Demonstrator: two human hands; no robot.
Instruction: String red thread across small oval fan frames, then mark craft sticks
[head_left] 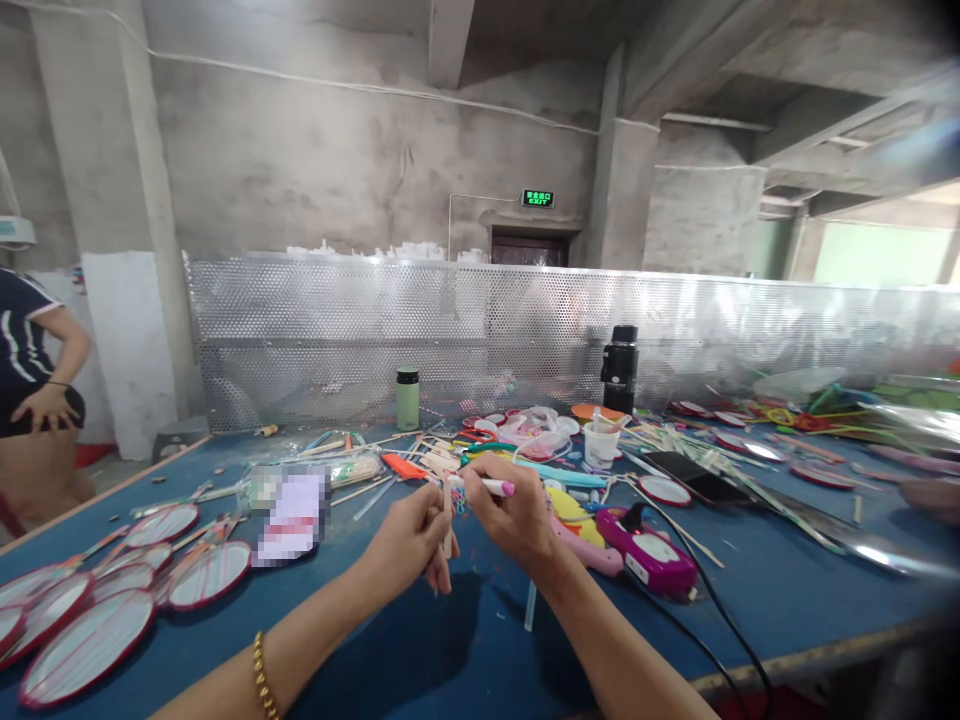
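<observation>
Above the blue table [465, 640], just in front of the purple glue gun [646, 556], the left hand [409, 540] pinches a thin stick [448, 520] upright to keep it steady, while the right hand [510, 505] grips a white pen [487, 487] against its top.

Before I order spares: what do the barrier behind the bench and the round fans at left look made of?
Barrier: perforated sheet metal, shiny silver, with regular holes and glare. Round fans: likely thin translucent film or fabric in dark red rims, glossy highlights; exact material unclear.
</observation>
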